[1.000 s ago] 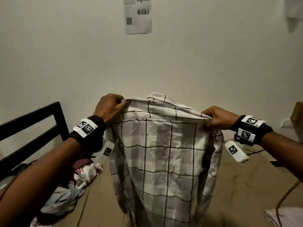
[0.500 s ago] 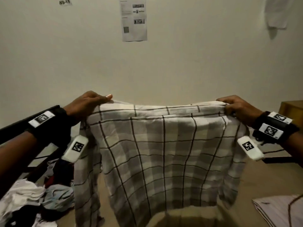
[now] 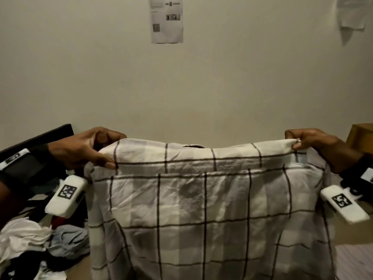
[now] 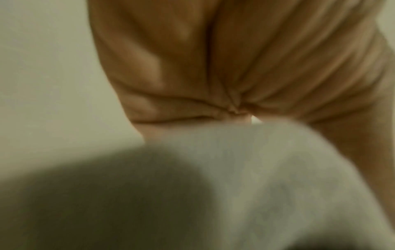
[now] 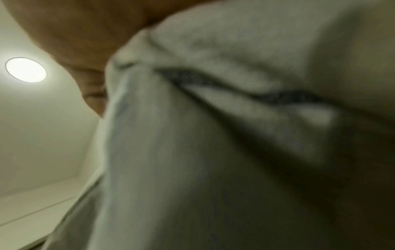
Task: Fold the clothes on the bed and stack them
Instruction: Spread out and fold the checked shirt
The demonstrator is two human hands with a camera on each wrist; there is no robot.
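Observation:
A white and grey checked shirt hangs spread out in the air in front of me, its back facing me. My left hand pinches its left shoulder, thumb on the near side. My right hand pinches the right shoulder at the same height. Both wrist views are blurred: the left one shows curled fingers over pale shirt cloth, the right one shows shirt fabric filling the frame below the hand. The shirt's lower part runs out of the head view.
A heap of unfolded clothes lies on the bed at lower left, by the dark bed frame. A folded pale garment lies at lower right. A wooden piece of furniture stands at the right, with the wall close behind.
My hands have moved apart and stretched the shirt wide and taut; a second ago it hung narrow and bunched between them. The view has tilted slightly downward.

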